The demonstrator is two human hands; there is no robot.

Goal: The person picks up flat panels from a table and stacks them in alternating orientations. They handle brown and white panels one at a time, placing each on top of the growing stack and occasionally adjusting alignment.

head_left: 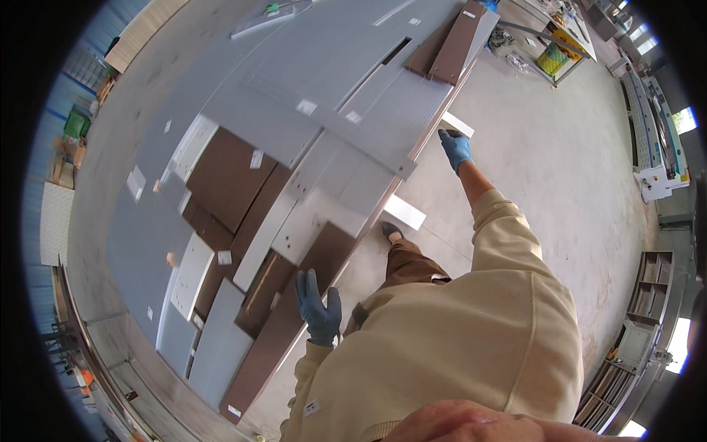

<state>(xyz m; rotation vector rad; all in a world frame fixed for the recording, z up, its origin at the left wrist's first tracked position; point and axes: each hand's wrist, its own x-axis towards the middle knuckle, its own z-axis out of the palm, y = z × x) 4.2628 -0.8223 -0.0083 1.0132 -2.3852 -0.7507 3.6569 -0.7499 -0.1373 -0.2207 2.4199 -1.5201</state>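
My left hand (318,306), in a blue-grey glove, is open with its fingers apart and nothing in it. It is near the edge of a long dark brown panel (283,324) on the table's near side. My right hand (455,149), in a blue glove, is off the table's edge, in front of a white board end (460,124). Its fingers are foreshortened, so their grip cannot be made out. Grey panels (219,335), white panels with holes (193,276) and a wide brown panel (230,177) lie overlapping between and beyond my hands.
Two stacked brown panels (458,44) lie at the table's far right end. A second white board (403,212) juts out below the edge beside my foot. A stand with a yellow-green bag (556,59) is at the upper right. Shelving (652,287) lines the right side.
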